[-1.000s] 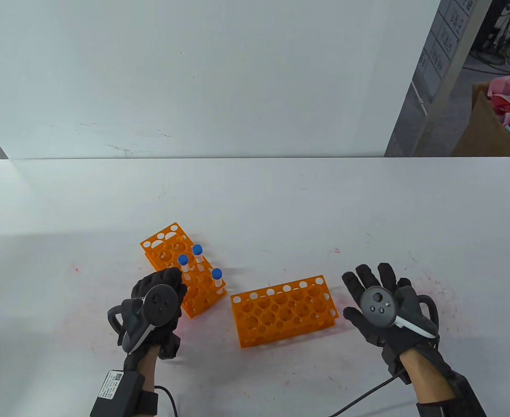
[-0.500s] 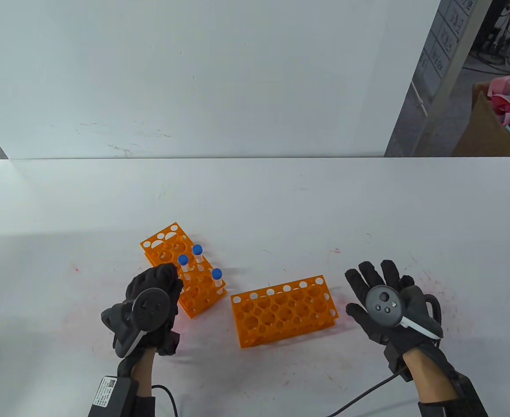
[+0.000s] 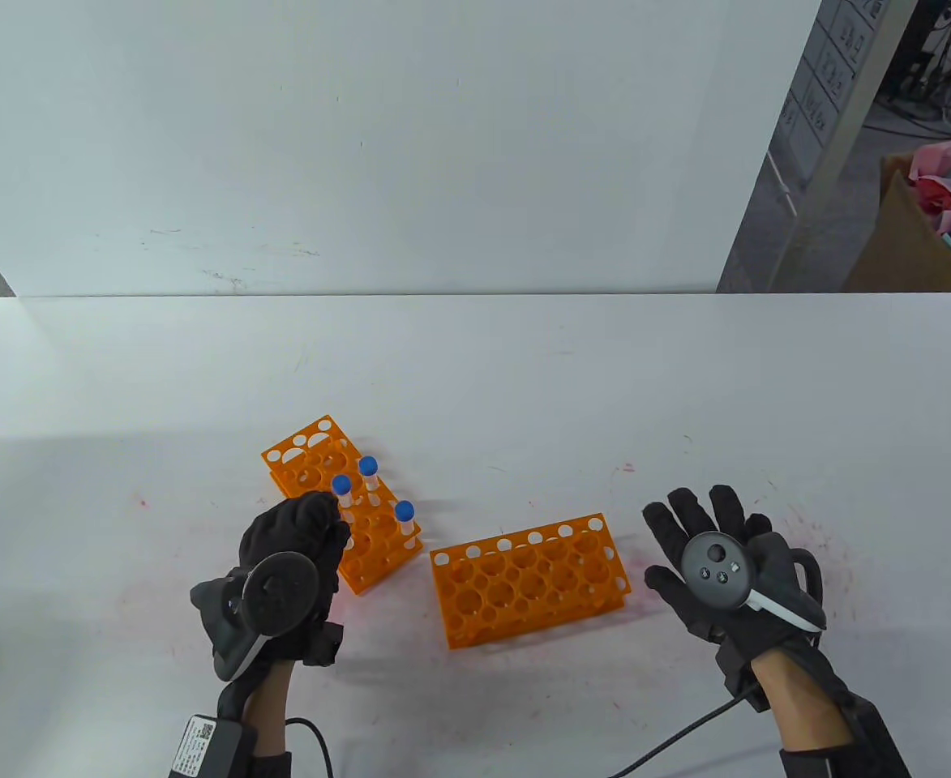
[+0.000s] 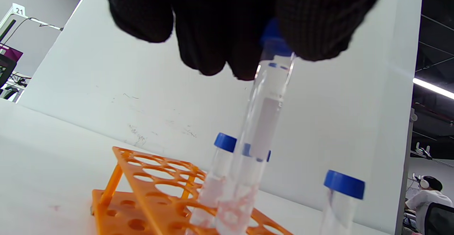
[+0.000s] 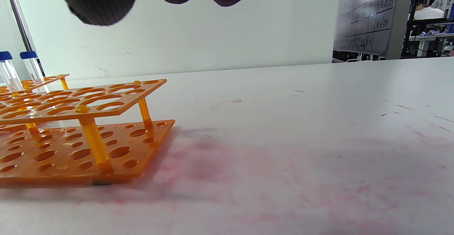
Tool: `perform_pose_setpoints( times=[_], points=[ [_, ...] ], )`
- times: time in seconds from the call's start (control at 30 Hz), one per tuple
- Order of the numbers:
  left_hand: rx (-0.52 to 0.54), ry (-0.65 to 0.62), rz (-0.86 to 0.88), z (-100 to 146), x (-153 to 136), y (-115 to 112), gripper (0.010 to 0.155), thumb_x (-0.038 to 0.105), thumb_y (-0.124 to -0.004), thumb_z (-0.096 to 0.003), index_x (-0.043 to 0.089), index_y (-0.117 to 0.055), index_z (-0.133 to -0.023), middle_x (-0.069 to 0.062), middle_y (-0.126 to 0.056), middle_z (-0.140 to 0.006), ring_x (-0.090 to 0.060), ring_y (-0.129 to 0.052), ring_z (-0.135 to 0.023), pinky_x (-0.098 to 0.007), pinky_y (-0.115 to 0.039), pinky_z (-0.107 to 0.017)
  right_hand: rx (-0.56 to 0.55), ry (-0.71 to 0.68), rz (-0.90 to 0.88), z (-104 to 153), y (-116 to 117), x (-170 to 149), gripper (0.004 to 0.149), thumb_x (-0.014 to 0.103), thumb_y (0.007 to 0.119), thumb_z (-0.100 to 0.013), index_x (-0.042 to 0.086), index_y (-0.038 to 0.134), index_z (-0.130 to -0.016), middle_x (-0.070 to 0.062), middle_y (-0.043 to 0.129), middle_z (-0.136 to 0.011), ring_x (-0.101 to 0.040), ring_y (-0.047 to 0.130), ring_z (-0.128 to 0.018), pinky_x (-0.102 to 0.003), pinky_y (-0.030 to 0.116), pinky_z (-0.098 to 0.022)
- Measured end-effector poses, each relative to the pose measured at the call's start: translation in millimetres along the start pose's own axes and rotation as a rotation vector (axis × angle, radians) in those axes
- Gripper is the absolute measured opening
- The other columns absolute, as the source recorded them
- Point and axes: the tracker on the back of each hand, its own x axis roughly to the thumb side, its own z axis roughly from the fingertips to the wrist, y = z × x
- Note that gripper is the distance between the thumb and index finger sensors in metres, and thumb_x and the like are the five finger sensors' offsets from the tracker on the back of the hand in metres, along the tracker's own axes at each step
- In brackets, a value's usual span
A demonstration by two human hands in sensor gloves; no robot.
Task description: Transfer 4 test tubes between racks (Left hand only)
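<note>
Pinching a blue-capped test tube [image 4: 264, 121] by its cap, the left hand [image 3: 293, 543] held it clear above the left rack [image 3: 344, 506], where three more tubes [image 3: 404, 519] stood along the rack's 3 o'clock side. The right hand [image 3: 706, 563] lay flat, fingers spread, holding nothing. Bare tabletop separated it from the unfilled right rack [image 3: 530, 579] at its 9 o'clock.

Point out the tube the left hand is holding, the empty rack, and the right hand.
held tube [image 4: 264, 121]: left wrist view, on its clear body below the cap.
empty rack [image 3: 529, 580]: table view, on its top plate.
right hand [image 3: 706, 559]: table view, on the hand's back.
</note>
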Motion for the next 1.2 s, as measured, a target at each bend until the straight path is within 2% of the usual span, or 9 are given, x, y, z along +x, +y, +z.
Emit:
perform_pose_setpoints(
  times=[0.3,0.67,0.97,1.2],
  points=[
    [-0.008,-0.086,0.01,5,29,-2,0.053,0.04,-0.082,-0.0459,0.029,-0.066,-0.095,-0.001,-0.09,-0.092,-0.03,-0.093,-0.084,-0.056,-0.075,-0.065,0.012,0.004,-0.003,0,0,0,0.068,0.053,0.059,-0.054,0.029,0.029,-0.11,-0.01,0.026,-0.12,-0.053,0.014,-0.101,-0.079,0.025,-0.065],
    [-0.051,-0.204,0.012,8,71,-15,0.054,0.041,-0.081,-0.0467,0.031,-0.066,-0.097,0.001,-0.088,-0.094,-0.029,-0.091,-0.086,-0.056,-0.074,-0.066,0.02,0.009,-0.011,-1,-1,-1,0.068,0.053,0.059,-0.054,0.029,0.03,-0.11,-0.01,0.026,-0.12,-0.053,0.014,-0.101,-0.079,0.025,-0.065],
    [-0.095,-0.294,0.008,0,98,-22,0.054,0.041,-0.08,-0.0471,0.032,-0.065,-0.098,0.002,-0.088,-0.095,-0.028,-0.09,-0.087,-0.056,-0.074,-0.067,0.03,0.008,-0.02,-2,0,0,0.068,0.053,0.059,-0.054,0.028,0.031,-0.11,-0.01,0.026,-0.12,-0.053,0.014,-0.101,-0.079,0.026,-0.065],
    [-0.136,-0.344,0.073,-7,119,-27,0.053,0.041,-0.08,-0.0471,0.032,-0.066,-0.098,0.001,-0.088,-0.095,-0.028,-0.091,-0.087,-0.057,-0.074,-0.067,0.03,0.008,-0.011,-2,0,1,0.068,0.053,0.059,-0.054,0.028,0.031,-0.11,-0.011,0.027,-0.12,-0.053,0.014,-0.101,-0.079,0.025,-0.065]
  ],
)
